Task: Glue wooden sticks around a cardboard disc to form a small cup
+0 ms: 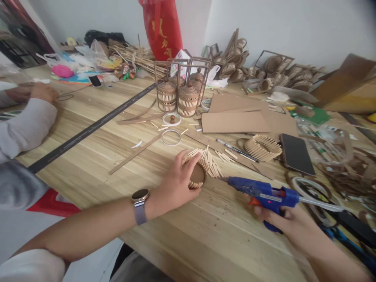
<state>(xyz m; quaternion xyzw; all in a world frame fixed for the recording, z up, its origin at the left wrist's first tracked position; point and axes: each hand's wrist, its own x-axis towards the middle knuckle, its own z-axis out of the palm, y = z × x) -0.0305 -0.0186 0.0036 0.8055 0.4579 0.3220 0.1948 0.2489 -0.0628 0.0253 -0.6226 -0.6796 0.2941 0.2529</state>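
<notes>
My left hand point(179, 178), with a watch on its wrist, grips a small round cardboard basket point(197, 176) edged with short wooden sticks. The basket rests tilted on the table, its hollow side toward my right hand. In my right hand point(290, 219) is a blue hot glue gun point(261, 192), a glue stick jutting from its back and a small red light showing. Its nozzle points left, a short gap away from the basket. Loose short wooden sticks point(212, 163) lie just behind the basket.
Behind stand several lidded baskets in brown frames point(188, 98). Cardboard sheets point(235, 122), a pen point(235, 149), a stick-walled ring point(263, 148) and a phone point(297, 154) lie to the right. A long black strip point(96, 127) crosses the left side, near another person's arm point(28, 125).
</notes>
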